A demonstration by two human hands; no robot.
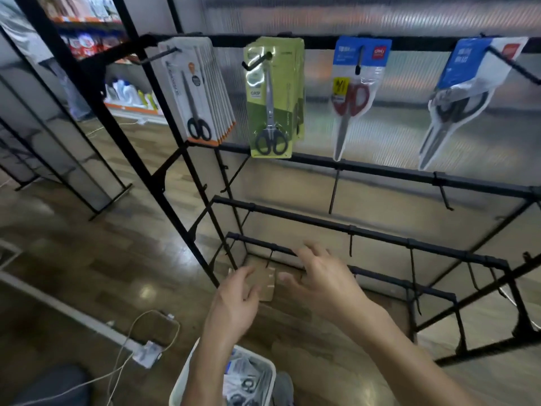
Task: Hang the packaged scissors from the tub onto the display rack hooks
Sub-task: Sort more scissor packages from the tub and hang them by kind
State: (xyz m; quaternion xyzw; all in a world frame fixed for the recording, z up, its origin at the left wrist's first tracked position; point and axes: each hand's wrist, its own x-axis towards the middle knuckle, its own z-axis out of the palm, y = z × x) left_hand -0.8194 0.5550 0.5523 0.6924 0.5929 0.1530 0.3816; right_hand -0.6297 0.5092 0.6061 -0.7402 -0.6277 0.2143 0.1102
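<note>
Glossy wooden floor is seen under everything, with a white cable lying on it at the left. Nearest, at the bottom edge, a white tub is placed, and packaged scissors are seen inside it, partly hidden by the left forearm. Above the tub, both hands are held in the air and nothing is gripped by them. The left hand is held with its fingers loosely bent. The fingers of the right hand are spread. Behind the hands, the black display rack is seen, and its lower bars carry bare hooks. On the top bar, four kinds of scissors are hung: a white and orange stack, a green stack, a red-handled pack and a blue-topped pack. Farther back at the left, store shelves with goods are visible, blurred.
</note>
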